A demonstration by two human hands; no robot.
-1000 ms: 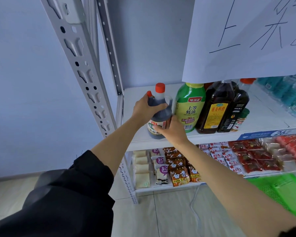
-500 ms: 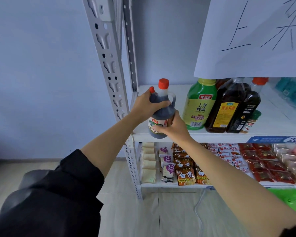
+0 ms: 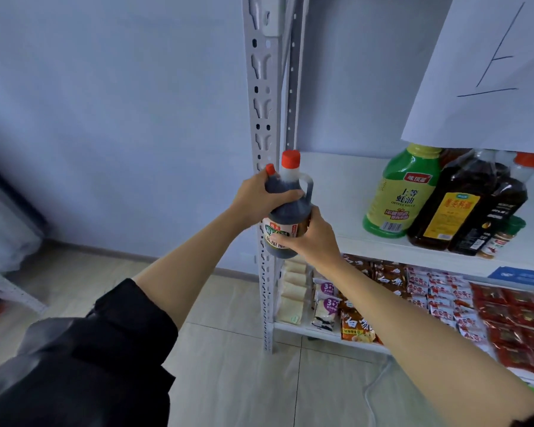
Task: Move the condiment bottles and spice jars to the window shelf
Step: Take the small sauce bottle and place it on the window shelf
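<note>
One white metal shelf rack [image 3: 346, 192] filled the right half of the view, with two shelf boards visible and one slotted upright post [image 3: 261, 118] at its near left corner. One large sheet of white paper [image 3: 481, 66] with black strokes hung over the upper right.

On the upper board stood four bottles and one jar, bunched at the right: one green oyster sauce bottle [image 3: 398, 192], one big dark bottle with a yellow label [image 3: 453, 208], one slimmer dark bottle [image 3: 487, 217] touching it, one red-capped bottle [image 3: 527, 164] mostly hidden behind them, and one small spice jar [image 3: 500, 241] at the front edge. The left stretch of that board lay bare, from the post to the green bottle.

The lower board held rows of snack packets [image 3: 444, 303], too many to count, packed up to the edge.

Two dark red-capped bottles were held together in front of the post, at the shelf's left edge and clear of the board. The left hand [image 3: 259, 195] grasped the shoulder of the vinegar bottle [image 3: 285, 217] and also the smaller bottle [image 3: 270, 177] behind it, mostly hidden. The right hand [image 3: 312, 238] wrapped the vinegar bottle's lower body, over the label.

Left of the rack, the tiled floor [image 3: 228, 365] and blank wall gave open room.
</note>
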